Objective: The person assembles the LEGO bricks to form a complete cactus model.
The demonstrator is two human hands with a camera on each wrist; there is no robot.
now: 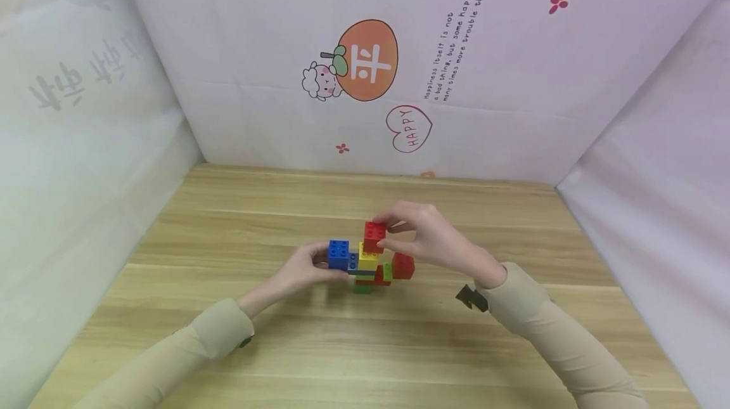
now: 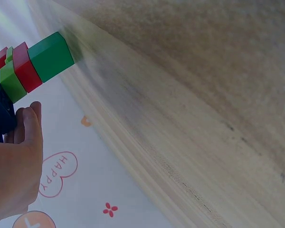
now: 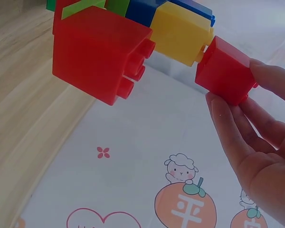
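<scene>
A built stack of toy building bricks stands on the table in the head view. My left hand (image 1: 298, 271) grips its left side at a blue brick (image 1: 339, 255). My right hand (image 1: 428, 239) pinches a red brick (image 1: 374, 238) between thumb and fingers, right at the studded top of the yellow brick (image 1: 367, 260). In the right wrist view some yellow studs still show beside that red brick (image 3: 223, 71); whether it is pressed on, I cannot tell. Another red brick (image 3: 95, 52) juts from the stack's right side. A dark green brick (image 2: 51, 57) forms the base.
The wooden tabletop (image 1: 256, 352) surrounds the stack. Behind it rises a white printed backdrop (image 1: 256, 123), with pale cloth walls at left (image 1: 85, 162) and right (image 1: 667, 193). A dark strap piece (image 1: 472, 298) hangs by the right sleeve.
</scene>
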